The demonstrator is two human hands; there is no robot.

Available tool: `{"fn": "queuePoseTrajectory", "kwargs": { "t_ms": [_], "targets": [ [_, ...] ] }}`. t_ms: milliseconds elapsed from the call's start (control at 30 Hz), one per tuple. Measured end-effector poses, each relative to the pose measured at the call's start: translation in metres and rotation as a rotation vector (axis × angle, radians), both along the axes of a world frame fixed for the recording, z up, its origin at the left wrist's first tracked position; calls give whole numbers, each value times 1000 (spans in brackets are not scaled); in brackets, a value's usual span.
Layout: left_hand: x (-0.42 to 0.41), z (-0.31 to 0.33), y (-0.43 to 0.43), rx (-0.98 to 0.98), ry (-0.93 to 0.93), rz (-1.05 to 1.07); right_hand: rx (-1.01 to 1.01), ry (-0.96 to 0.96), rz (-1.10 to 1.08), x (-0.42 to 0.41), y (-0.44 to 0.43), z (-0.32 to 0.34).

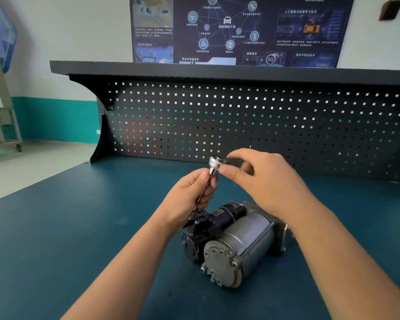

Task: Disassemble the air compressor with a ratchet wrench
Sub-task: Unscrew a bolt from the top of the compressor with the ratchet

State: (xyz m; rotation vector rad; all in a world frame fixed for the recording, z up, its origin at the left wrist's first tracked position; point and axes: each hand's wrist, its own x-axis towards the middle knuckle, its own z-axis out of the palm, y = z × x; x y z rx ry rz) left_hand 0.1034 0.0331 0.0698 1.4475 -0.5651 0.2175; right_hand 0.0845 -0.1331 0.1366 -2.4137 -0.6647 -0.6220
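As left grip [189,196] and right grip [271,181] hold the ratchet wrench [216,164], it gleams chrome.

Bare left hand [188,197], bare right hand [267,179].

A dark teal counter [74,239] is carrying the air compressor [238,243], which is lying on its side near the middle. A perforated back panel [263,116] is standing along the far edge.
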Motion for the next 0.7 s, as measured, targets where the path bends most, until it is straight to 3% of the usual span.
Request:
{"fn": "queuePoseTrajectory", "kwargs": {
  "t_ms": [67, 167, 400, 700],
  "targets": [
    [3, -5, 2, -120, 9, -27, -97, 28, -71, 0, -15, 2],
    [5, -7, 2, -201, 2, -52, -71, 65, -21, -4, -37, 7],
    [10, 3, -4, -205, -24, -45, 83, -39, 41, -24, -36, 2],
    [12, -2, -11, -206, 26, -60, 198, -1, 11, -33, -37, -9]
  ]
}}
